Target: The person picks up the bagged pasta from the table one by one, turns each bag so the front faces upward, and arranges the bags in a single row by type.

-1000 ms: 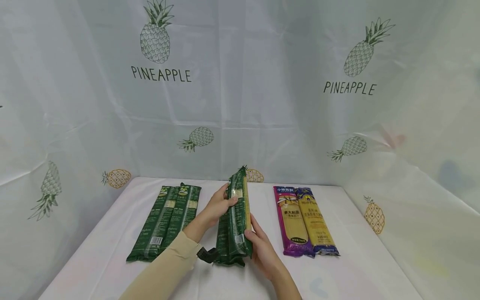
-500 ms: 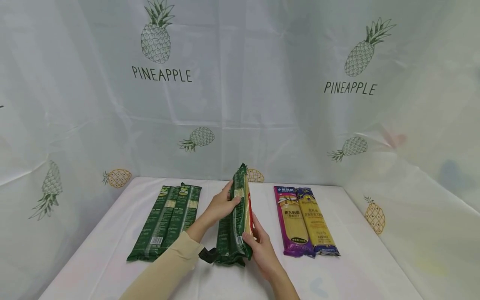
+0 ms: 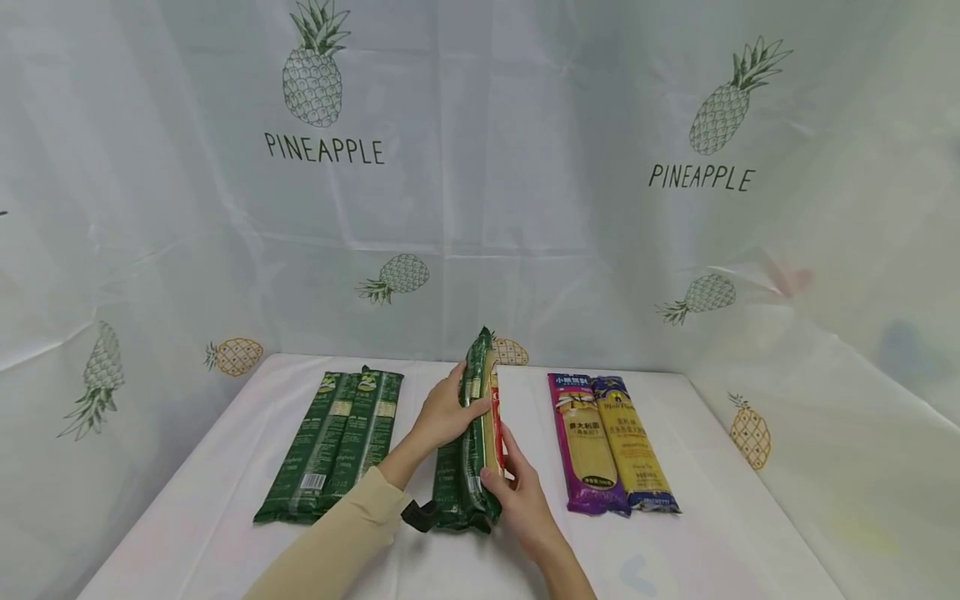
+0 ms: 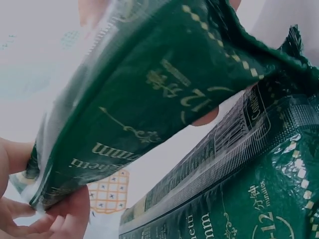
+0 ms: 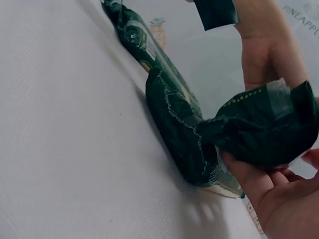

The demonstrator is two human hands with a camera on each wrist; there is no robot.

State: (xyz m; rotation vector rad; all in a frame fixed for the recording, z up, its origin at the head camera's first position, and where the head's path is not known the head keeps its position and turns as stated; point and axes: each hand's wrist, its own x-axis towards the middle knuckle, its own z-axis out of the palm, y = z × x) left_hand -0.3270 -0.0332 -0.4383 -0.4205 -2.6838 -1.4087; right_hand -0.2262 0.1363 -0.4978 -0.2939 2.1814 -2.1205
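In the head view my left hand (image 3: 447, 414) grips the upper part of a green spaghetti packet (image 3: 472, 462), thumb across its face. My right hand (image 3: 527, 504) holds the same packet near its lower right edge. The packet is tilted on its long edge, and part of its red and yellow front shows on the right. Beneath and to its left, another green spaghetti packet (image 3: 446, 479) lies on the table, partly hidden. The left wrist view shows the held packet (image 4: 134, 104) raised above the lying packet (image 4: 234, 199). Its crimped end (image 5: 269, 124) fills my right palm in the right wrist view.
Two green spaghetti packets (image 3: 341, 450) lie side by side on the left of the white table (image 3: 187, 533). On the right are a purple pasta packet (image 3: 588, 442) and a yellow and blue one (image 3: 633, 442). A pineapple-print curtain (image 3: 480, 183) stands behind.
The held packet has turned further onto its edge, so its red and yellow front has come into view. My left thumb has shifted right across it. The other packets stay put.
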